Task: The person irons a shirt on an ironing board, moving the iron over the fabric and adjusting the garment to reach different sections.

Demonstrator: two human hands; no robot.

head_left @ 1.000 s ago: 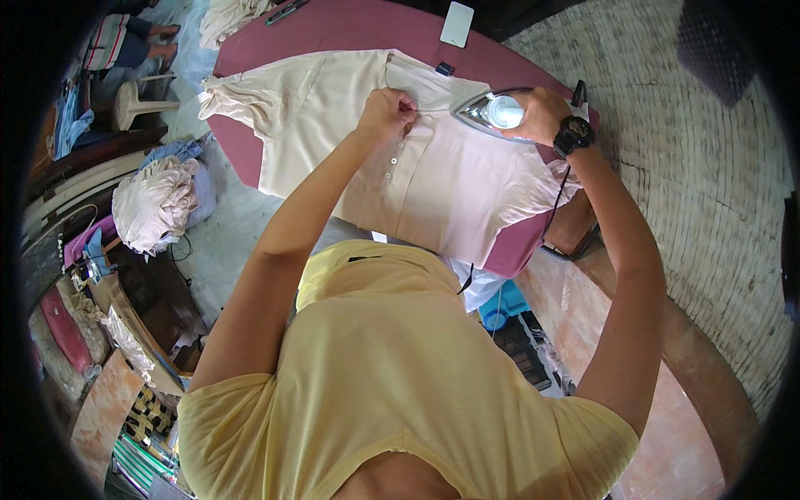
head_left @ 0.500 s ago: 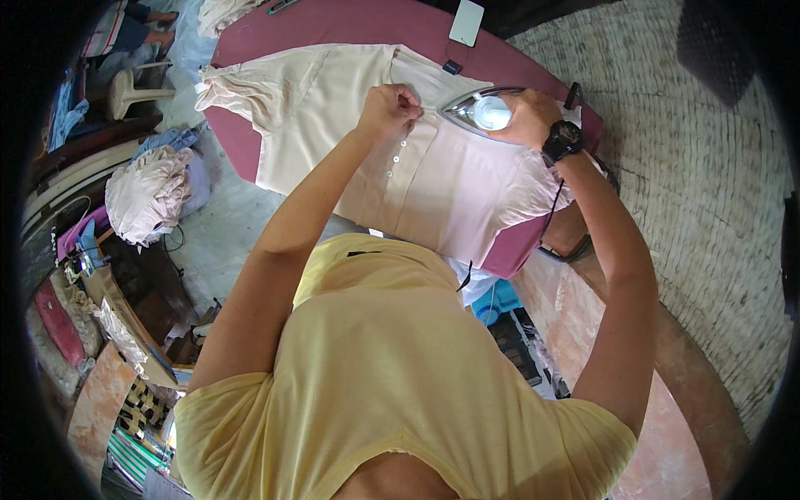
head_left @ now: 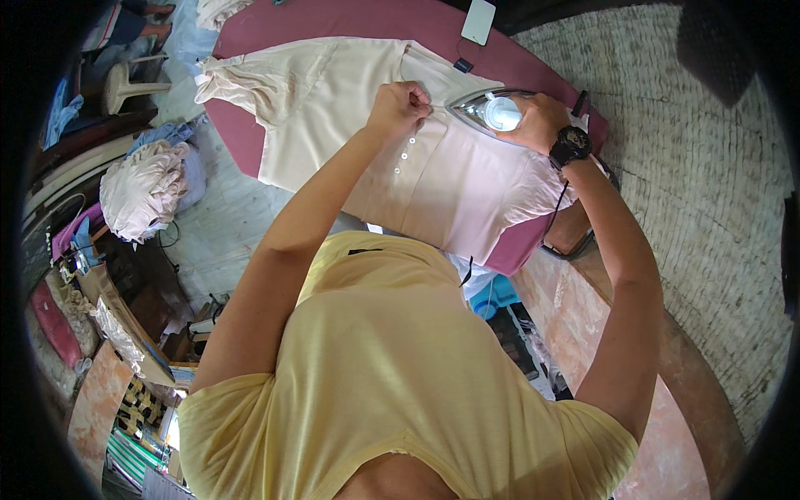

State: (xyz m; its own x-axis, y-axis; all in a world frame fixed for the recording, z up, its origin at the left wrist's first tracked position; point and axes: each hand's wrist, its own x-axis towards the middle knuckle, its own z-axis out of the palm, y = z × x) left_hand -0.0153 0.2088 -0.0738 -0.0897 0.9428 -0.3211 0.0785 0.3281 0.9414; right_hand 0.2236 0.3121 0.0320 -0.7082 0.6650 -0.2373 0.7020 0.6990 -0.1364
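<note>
A pale cream-pink blouse lies spread over a maroon ironing board, with white buttons down its front. At the front opening, above the buttons, my left hand is closed in a pinch on the cloth; its fingertips partly hide the pinched spot. My right hand, with a black watch at the wrist, wraps round a clothes iron. The iron rests on the blouse to the right of the opening, its pointed tip toward my left fingers. Its handle is mostly hidden by my hand.
A pale flat rectangular thing and a small dark tag lie at the board's far side. A heap of pale clothes sits at left, near a plastic chair. Another person's legs show at far left.
The view has shifted slightly, so the board and blouse appear a little farther right. Both hands and the iron keep nearly the same places on the blouse.
</note>
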